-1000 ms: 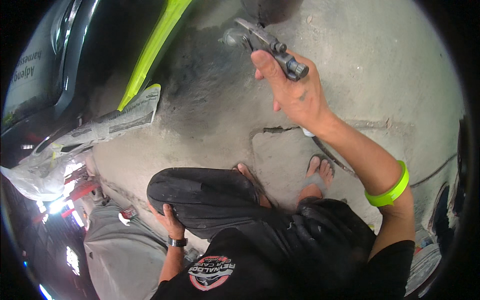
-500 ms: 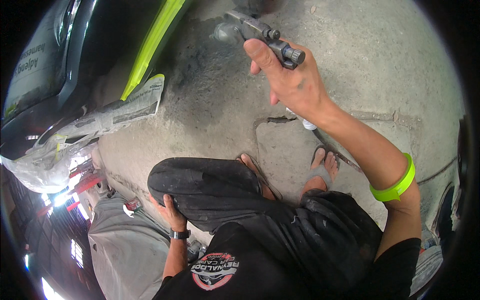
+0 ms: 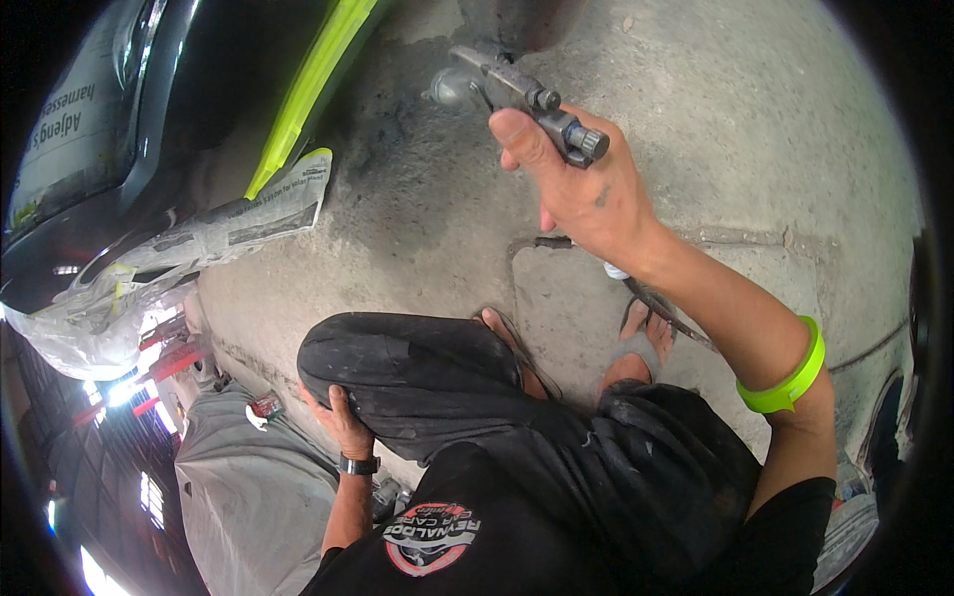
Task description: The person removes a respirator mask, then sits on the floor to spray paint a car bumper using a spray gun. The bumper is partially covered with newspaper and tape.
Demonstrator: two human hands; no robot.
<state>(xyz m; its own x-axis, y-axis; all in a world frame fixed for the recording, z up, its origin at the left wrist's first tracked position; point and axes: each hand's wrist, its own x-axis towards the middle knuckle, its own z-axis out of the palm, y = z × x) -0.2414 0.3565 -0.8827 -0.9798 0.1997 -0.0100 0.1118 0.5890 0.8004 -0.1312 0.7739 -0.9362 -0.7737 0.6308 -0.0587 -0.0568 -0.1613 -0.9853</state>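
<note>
Right hand [image 3: 581,194] raised well out in front, forearm stretched up from the lower right, elbow bent, a bright lime-green band [image 3: 787,377] around the upper forearm. Clasped around the grip of a grey metal spray gun [image 3: 522,94], thumb pressed up along its near side, remaining fingers curled behind. Gun body angled up and to the left, knurled knob toward the wrist, rounded nozzle end pointing left over a dark-stained patch of the rough concrete floor [image 3: 715,129]. A thin dark hose [image 3: 666,308] trailing down below the wrist.

Left hand [image 3: 343,422] down low, resting on the bent left knee, fingers cupped loosely over the dusty black trouser fabric [image 3: 407,372], gripping no object; a dark wristwatch [image 3: 358,464] on that wrist.

Crouched stance, both feet in sandals [image 3: 636,348] flat on the concrete.

To the left, a yellow-green painted panel edge [image 3: 313,84] beside a dark car body masked with taped newspaper sheets [image 3: 253,219].
</note>
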